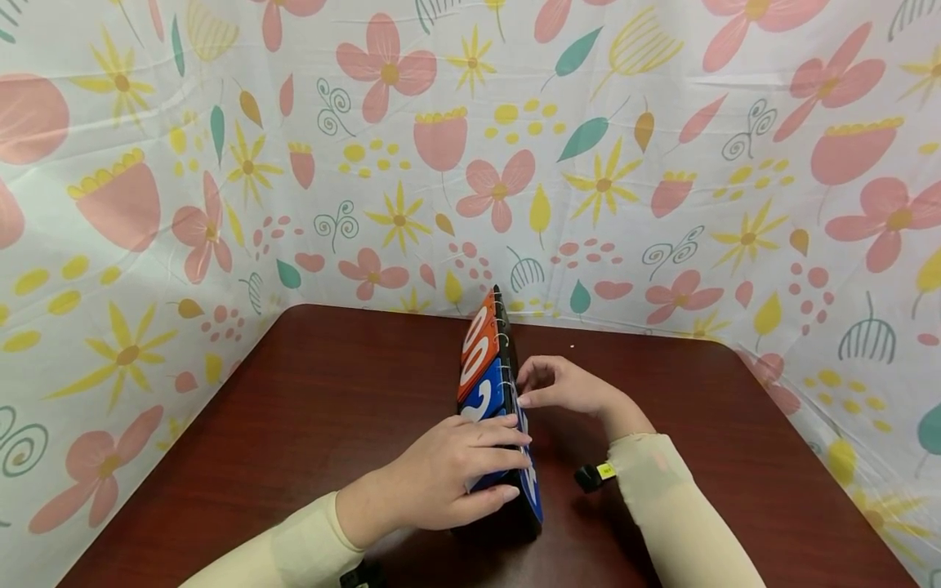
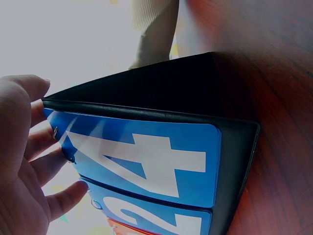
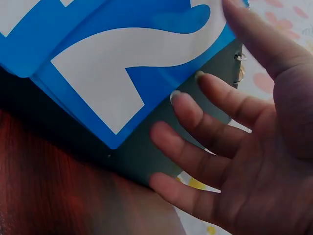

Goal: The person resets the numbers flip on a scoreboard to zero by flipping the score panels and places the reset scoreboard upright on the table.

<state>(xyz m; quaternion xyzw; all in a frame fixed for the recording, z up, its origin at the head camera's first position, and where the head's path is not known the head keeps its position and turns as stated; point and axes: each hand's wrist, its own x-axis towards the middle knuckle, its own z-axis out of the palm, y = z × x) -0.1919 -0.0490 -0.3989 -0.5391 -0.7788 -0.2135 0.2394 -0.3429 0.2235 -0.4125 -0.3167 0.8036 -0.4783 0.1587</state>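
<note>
A black tabletop flip scoreboard [image 1: 478, 388] stands tent-shaped, its ringed top ridge running away from me. It carries blue and orange number cards. My left hand [image 1: 459, 469] holds the near part of the ridge, fingers draped over the top, thumb at the near end. In the left wrist view a blue card with a white 4 [image 2: 164, 159] faces that palm. On the other side, my right hand [image 1: 569, 388] has its thumb on a blue card with a white 2 [image 3: 110, 54]. Its other fingers are spread loosely by the card's edge, over the dark backing [image 3: 142, 161].
The dark red-brown wooden table [image 1: 323, 392] carries the scoreboard. A white curtain [image 1: 647, 155] with pink, yellow and teal flowers hangs behind and along both sides. A small black device with a yellow label [image 1: 604, 471] is at the right sleeve.
</note>
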